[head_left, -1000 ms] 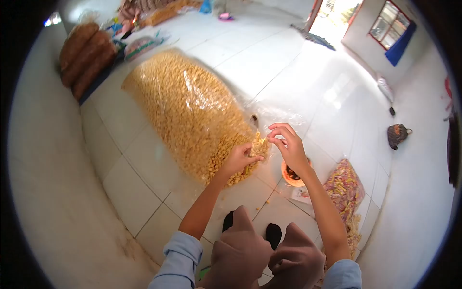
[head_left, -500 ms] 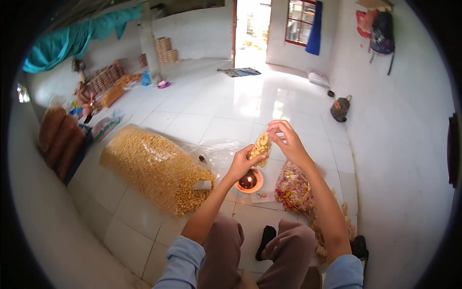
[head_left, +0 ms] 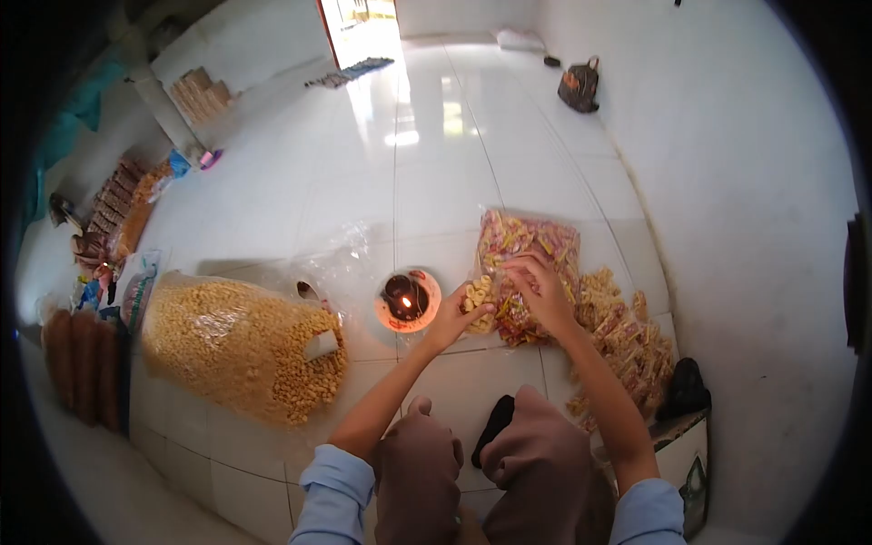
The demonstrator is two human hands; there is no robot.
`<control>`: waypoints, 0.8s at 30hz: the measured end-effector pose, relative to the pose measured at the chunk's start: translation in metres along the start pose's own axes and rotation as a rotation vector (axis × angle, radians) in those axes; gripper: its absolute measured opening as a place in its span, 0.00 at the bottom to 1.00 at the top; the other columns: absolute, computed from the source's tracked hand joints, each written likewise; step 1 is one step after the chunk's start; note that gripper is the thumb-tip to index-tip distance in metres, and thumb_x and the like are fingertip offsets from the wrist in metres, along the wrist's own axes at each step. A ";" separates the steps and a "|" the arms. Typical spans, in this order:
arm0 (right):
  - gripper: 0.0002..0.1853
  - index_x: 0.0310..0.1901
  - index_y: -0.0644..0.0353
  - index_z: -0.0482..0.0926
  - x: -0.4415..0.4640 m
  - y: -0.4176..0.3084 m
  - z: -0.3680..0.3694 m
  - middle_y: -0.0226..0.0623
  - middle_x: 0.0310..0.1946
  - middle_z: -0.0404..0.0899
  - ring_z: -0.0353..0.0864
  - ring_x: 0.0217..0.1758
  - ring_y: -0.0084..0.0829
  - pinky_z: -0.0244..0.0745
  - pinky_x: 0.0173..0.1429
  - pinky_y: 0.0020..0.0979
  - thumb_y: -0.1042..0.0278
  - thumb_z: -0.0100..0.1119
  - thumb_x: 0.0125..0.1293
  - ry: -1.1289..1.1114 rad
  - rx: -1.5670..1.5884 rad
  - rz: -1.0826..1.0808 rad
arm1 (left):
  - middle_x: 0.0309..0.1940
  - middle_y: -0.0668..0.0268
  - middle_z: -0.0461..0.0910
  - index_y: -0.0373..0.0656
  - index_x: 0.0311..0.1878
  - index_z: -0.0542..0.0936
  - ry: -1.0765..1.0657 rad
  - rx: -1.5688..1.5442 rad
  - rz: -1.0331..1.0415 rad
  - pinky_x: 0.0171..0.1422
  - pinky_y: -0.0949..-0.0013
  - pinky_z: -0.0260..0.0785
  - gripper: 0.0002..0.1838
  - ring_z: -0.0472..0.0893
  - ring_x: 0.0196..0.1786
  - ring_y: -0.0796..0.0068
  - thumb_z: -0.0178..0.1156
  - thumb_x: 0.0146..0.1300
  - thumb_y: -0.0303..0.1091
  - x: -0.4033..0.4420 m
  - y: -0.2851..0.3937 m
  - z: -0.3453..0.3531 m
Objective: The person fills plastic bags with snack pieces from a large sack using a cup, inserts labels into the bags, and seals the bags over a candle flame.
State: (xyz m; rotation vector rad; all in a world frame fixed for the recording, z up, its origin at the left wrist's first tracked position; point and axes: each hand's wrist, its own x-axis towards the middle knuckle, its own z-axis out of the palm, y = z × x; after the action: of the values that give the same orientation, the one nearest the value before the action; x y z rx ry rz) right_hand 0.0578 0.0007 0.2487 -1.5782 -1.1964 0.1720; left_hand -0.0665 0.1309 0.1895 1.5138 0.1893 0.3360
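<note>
My left hand (head_left: 450, 320) is closed around a small clear packet of yellow snacks (head_left: 480, 292), held upright above the floor. Just to its right, my right hand (head_left: 542, 292) hovers over or touches a clear bag of red and yellow pieces (head_left: 531, 234). Its fingers are bent but apart, with nothing visible in them. Left of my left hand, a small flame (head_left: 406, 302) burns on an orange-rimmed plate (head_left: 429, 319). A large clear sack of yellow snacks (head_left: 213, 331) lies open at left, with a white scoop-like piece (head_left: 321, 344) at its mouth.
Filled small packets (head_left: 627, 345) are heaped by my right arm. A dark object (head_left: 687, 386) sits at the wall. Brown sacks (head_left: 80, 368) and stacked goods (head_left: 113, 204) line the left side. A mat (head_left: 354, 72) lies by the doorway; a backpack (head_left: 579, 86) rests against the right wall.
The view has tilted down and turned. My right hand has let go of the packet's top and moved to the bag of red and yellow pieces. My left hand still holds the packet, now lower.
</note>
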 end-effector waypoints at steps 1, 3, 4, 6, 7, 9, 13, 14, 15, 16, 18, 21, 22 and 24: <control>0.07 0.38 0.64 0.74 -0.008 0.031 0.006 0.36 0.38 0.73 0.76 0.39 0.29 0.71 0.39 0.28 0.71 0.52 0.61 0.061 0.024 0.108 | 0.36 0.67 0.77 0.36 0.48 0.69 0.035 0.111 -0.044 0.42 0.78 0.69 0.19 0.75 0.38 0.83 0.60 0.57 0.34 0.002 -0.020 -0.004; 0.06 0.37 0.63 0.75 -0.033 0.095 0.023 0.37 0.35 0.74 0.76 0.36 0.32 0.71 0.39 0.29 0.72 0.52 0.60 0.051 0.048 0.213 | 0.34 0.67 0.78 0.36 0.47 0.71 0.083 0.064 -0.085 0.40 0.78 0.69 0.19 0.75 0.36 0.83 0.61 0.56 0.37 0.006 -0.078 -0.006; 0.06 0.36 0.63 0.75 -0.047 0.120 0.032 0.38 0.34 0.74 0.76 0.36 0.34 0.71 0.41 0.29 0.72 0.53 0.59 -0.052 -0.083 0.280 | 0.34 0.67 0.78 0.36 0.47 0.71 0.109 0.056 -0.117 0.39 0.77 0.69 0.20 0.75 0.35 0.83 0.61 0.55 0.38 0.008 -0.101 -0.006; 0.08 0.38 0.61 0.76 -0.073 0.170 0.051 0.37 0.37 0.74 0.73 0.39 0.37 0.70 0.45 0.30 0.72 0.53 0.56 -0.241 -0.305 0.320 | 0.31 0.66 0.78 0.36 0.46 0.71 0.110 0.082 -0.179 0.36 0.75 0.68 0.21 0.75 0.31 0.81 0.62 0.54 0.40 0.008 -0.129 -0.006; 0.08 0.38 0.61 0.76 -0.082 0.190 0.061 0.37 0.37 0.74 0.73 0.39 0.37 0.70 0.45 0.30 0.72 0.53 0.56 -0.253 -0.298 0.336 | 0.31 0.66 0.78 0.36 0.46 0.71 0.113 0.076 -0.199 0.36 0.75 0.68 0.21 0.75 0.31 0.81 0.62 0.54 0.40 0.009 -0.138 -0.007; 0.12 0.41 0.62 0.74 -0.093 0.218 0.077 0.35 0.41 0.72 0.71 0.46 0.36 0.68 0.47 0.31 0.73 0.52 0.54 -0.274 -0.572 0.063 | 0.30 0.64 0.77 0.37 0.46 0.71 0.042 0.239 -0.303 0.35 0.74 0.68 0.21 0.74 0.30 0.80 0.62 0.54 0.40 0.008 -0.155 -0.011; 0.15 0.45 0.62 0.72 -0.087 0.248 0.085 0.37 0.45 0.71 0.68 0.48 0.37 0.68 0.46 0.32 0.74 0.52 0.53 -0.204 -0.832 -0.072 | 0.27 0.63 0.76 0.37 0.46 0.71 0.107 0.184 -0.264 0.34 0.73 0.67 0.21 0.74 0.28 0.78 0.62 0.53 0.39 0.006 -0.192 -0.015; 0.15 0.44 0.63 0.71 -0.083 0.250 0.085 0.38 0.44 0.70 0.68 0.48 0.37 0.68 0.47 0.32 0.75 0.51 0.52 -0.219 -0.881 -0.076 | 0.27 0.63 0.76 0.37 0.46 0.71 0.091 0.209 -0.284 0.34 0.73 0.67 0.22 0.74 0.28 0.78 0.62 0.53 0.40 0.005 -0.197 -0.017; 0.15 0.43 0.64 0.71 -0.080 0.254 0.085 0.38 0.43 0.70 0.68 0.47 0.38 0.68 0.48 0.33 0.75 0.51 0.51 -0.232 -0.932 -0.083 | 0.26 0.62 0.76 0.36 0.46 0.71 0.075 0.234 -0.300 0.34 0.73 0.67 0.22 0.74 0.28 0.77 0.62 0.53 0.40 0.006 -0.198 -0.018; 0.15 0.43 0.64 0.71 -0.078 0.257 0.086 0.38 0.43 0.70 0.68 0.47 0.38 0.68 0.48 0.33 0.75 0.51 0.51 -0.236 -0.929 -0.080 | 0.26 0.62 0.76 0.36 0.46 0.71 0.076 0.232 -0.305 0.34 0.73 0.67 0.22 0.74 0.28 0.77 0.62 0.53 0.40 0.007 -0.198 -0.018; 0.13 0.40 0.63 0.71 -0.076 0.262 0.086 0.38 0.39 0.70 0.68 0.46 0.37 0.68 0.47 0.32 0.74 0.50 0.49 -0.297 -0.990 -0.053 | 0.26 0.62 0.76 0.36 0.46 0.70 0.096 0.215 -0.281 0.34 0.73 0.67 0.22 0.74 0.28 0.78 0.62 0.53 0.40 0.007 -0.200 -0.016; 0.10 0.36 0.63 0.72 -0.077 0.265 0.085 0.37 0.36 0.69 0.67 0.45 0.37 0.67 0.47 0.33 0.76 0.52 0.49 -0.334 -0.901 -0.019 | 0.26 0.62 0.76 0.37 0.46 0.70 0.096 0.215 -0.297 0.33 0.72 0.67 0.22 0.74 0.27 0.77 0.62 0.53 0.40 0.008 -0.203 -0.016; 0.10 0.36 0.63 0.72 -0.077 0.261 0.085 0.37 0.36 0.69 0.67 0.45 0.37 0.67 0.47 0.33 0.76 0.52 0.49 -0.335 -0.900 -0.023 | 0.26 0.62 0.76 0.37 0.46 0.70 0.100 0.215 -0.296 0.33 0.72 0.67 0.22 0.74 0.27 0.77 0.62 0.53 0.40 0.006 -0.201 -0.016; 0.06 0.31 0.61 0.73 -0.074 0.248 0.083 0.36 0.32 0.70 0.68 0.42 0.37 0.66 0.45 0.31 0.75 0.55 0.49 -0.222 -0.723 -0.060 | 0.27 0.62 0.76 0.37 0.46 0.70 0.119 0.196 -0.246 0.33 0.72 0.67 0.22 0.74 0.27 0.77 0.62 0.53 0.40 0.005 -0.194 -0.017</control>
State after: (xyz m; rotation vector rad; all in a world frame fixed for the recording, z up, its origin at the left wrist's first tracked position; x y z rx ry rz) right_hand 0.1152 0.0256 -0.0155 -2.1800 -1.5841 -0.1508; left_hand -0.0479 0.1437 -0.0037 1.6429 0.5105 0.2147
